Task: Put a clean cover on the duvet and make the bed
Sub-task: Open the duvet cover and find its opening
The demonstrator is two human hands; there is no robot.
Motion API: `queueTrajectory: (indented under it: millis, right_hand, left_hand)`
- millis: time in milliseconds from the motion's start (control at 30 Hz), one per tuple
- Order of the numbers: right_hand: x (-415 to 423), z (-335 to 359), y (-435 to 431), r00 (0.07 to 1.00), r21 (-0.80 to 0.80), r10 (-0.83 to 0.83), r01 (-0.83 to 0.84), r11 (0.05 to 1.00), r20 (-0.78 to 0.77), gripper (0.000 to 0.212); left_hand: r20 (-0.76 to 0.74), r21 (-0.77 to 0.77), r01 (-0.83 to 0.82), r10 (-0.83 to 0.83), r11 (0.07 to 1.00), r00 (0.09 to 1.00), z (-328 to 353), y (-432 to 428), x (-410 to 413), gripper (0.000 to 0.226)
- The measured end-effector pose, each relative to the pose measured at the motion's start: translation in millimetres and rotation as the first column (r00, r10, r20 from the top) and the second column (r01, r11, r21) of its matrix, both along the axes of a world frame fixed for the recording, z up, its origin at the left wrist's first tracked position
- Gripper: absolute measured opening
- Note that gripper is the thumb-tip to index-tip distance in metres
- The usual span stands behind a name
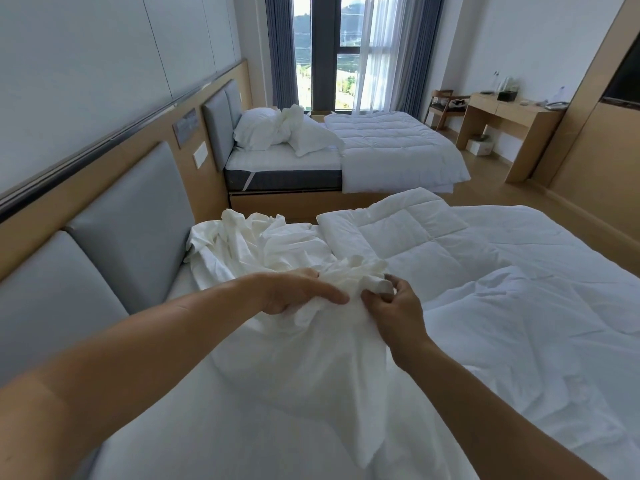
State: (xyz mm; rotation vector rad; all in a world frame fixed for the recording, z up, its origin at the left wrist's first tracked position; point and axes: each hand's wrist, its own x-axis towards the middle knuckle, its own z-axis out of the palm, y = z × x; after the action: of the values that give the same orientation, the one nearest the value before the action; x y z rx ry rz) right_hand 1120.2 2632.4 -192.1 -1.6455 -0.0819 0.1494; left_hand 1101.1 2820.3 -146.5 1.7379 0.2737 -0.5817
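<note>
- Bunched cover (311, 368) hangs nearest me, touching the bare duvet (502, 289) spread to its right.
- My left hand (294, 291) grips its folds; my right hand (394, 308) pinches 1 edge.
- Risk: crumpled cloth hides the opening, so I may start it twisted.

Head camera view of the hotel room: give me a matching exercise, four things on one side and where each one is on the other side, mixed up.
Things
1. duvet cover
2. quilted duvet
3. pillows
4. wooden desk

Places
A. against the right-hand wall
B. bunched in the left hand and right hand
C. lying rumpled across the near bed
D. heaped at the head of the far bed

Pairs: 1-B, 2-C, 3-D, 4-A
</note>
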Motion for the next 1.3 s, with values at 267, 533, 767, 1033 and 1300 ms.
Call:
queueTrajectory:
  millis: [267, 533, 767, 1033, 1300]
  right_hand:
    - [9, 15, -8, 0.979, 0.060, -0.202, 0.200, 0.978, 0.030, 0.022]
    - [12, 20, -4, 0.983, 0.166, -0.031, 0.061, 0.984, -0.179, 0.011]
    - [3, 16, -3, 0.959, 0.191, 0.048, 0.007, 0.981, -0.279, 0.028]
    - [1, 8, -15, 0.702, -0.641, 0.472, -0.028, 0.767, 0.534, 0.096]
    - [24, -3, -21, 0.763, -0.831, 0.553, -0.037, 0.555, 0.336, 0.095]
  left_hand:
    - [-0.037, 0.157, 0.184, -0.181, 0.970, 0.983, 7, 5, -7, 0.035]
    - [-0.040, -0.022, 0.072, -0.073, 0.997, 0.997, 3, 3, -7, 0.040]
    - [0.010, 0.034, -0.029, 0.029, 0.999, 1.000, 2, 2, 0, 0.050]
    - [0.021, 0.247, 0.222, -0.234, 0.943, 0.972, 15, -16, 4, 0.030]
    - [-0.054, 0.317, 0.283, -0.281, 0.905, 0.958, 13, -34, 17, 0.042]
